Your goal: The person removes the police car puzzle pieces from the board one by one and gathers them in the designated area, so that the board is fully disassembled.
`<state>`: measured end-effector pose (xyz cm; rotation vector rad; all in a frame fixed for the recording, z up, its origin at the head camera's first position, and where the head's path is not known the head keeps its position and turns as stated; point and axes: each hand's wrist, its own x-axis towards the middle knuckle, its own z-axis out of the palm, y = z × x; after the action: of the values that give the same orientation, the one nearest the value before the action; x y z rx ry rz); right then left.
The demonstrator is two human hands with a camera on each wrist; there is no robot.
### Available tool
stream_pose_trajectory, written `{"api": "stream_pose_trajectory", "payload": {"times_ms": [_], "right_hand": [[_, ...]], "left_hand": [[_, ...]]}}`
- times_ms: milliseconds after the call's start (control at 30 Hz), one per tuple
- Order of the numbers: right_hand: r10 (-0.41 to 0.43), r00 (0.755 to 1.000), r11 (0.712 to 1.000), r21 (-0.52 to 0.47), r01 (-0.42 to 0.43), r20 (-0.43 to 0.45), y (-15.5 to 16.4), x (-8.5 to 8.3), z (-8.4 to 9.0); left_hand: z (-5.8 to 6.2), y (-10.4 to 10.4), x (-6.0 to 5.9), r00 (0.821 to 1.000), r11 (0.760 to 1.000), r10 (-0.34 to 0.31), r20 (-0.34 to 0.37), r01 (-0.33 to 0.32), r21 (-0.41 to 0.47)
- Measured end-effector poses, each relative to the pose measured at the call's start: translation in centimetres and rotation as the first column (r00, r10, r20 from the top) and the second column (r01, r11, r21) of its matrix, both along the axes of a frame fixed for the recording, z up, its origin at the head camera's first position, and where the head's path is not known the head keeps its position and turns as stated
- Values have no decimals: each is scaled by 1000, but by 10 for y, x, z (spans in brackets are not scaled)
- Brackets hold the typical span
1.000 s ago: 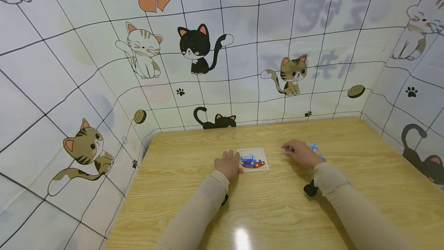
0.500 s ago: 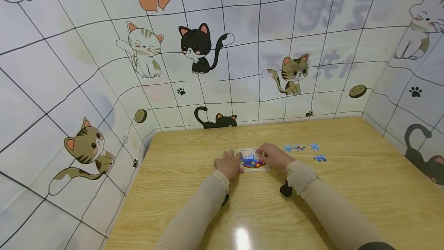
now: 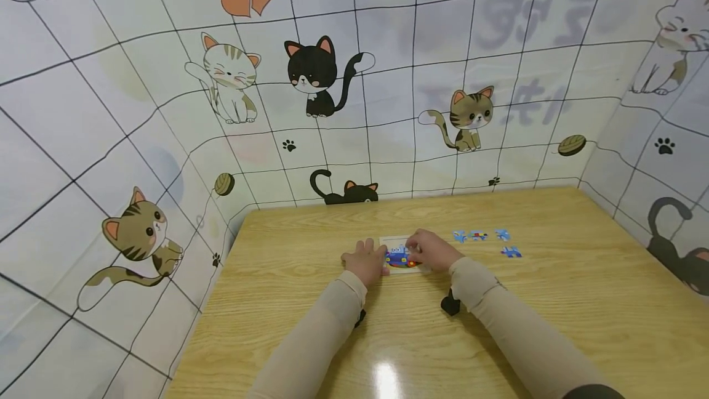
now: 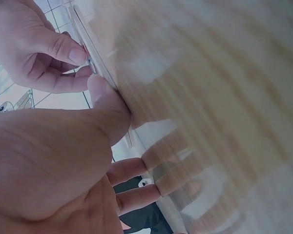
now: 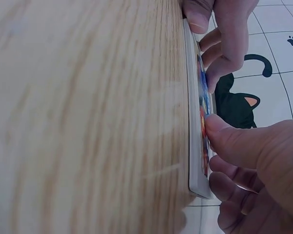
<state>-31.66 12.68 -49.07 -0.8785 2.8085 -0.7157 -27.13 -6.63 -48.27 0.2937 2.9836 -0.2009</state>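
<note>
A small square puzzle board (image 3: 388,244) with a blue and red picture lies on the wooden table (image 3: 421,337). My left hand (image 3: 372,257) rests at its left edge, thumb (image 4: 105,95) pressed against the board's side and fingers lying straight on the table. My right hand (image 3: 416,249) is over the board's right half, with thumb (image 5: 223,132) and curled fingers pinching a small puzzle piece down onto the picture. The piece itself is mostly hidden under the fingers. In the right wrist view the board (image 5: 193,122) appears edge-on.
Several loose blue puzzle pieces (image 3: 477,236) lie on the table to the right of the board, one more (image 3: 511,252) a little nearer. Walls papered with cartoon cats (image 3: 312,76) close in the table at the back and both sides.
My right hand came from the loose pieces on the right over to the board, and now sits slightly further left on it. The left hand has stayed at the board's left edge.
</note>
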Motion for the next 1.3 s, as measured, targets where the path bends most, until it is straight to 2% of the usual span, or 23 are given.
{"api": "stream_pose_trajectory", "payload": {"times_ms": [467, 867, 1100, 1300], "right_hand": [[6, 1000, 1000, -7, -6, -27, -1, -6, 1], [4, 1000, 999, -53, -3, 23, 1, -10, -3], [-11, 1000, 997, -80, 12, 22, 4, -8, -1], [-21, 999, 997, -74, 23, 32, 11, -7, -2]], "left_hand": [[9, 0, 1, 1000, 1000, -6, 3, 6, -30], [7, -2, -2, 1000, 1000, -8, 3, 8, -17], [6, -3, -2, 1000, 1000, 11, -6, -11, -9], [5, -3, -3, 1000, 999, 14, 0, -14, -43]]}}
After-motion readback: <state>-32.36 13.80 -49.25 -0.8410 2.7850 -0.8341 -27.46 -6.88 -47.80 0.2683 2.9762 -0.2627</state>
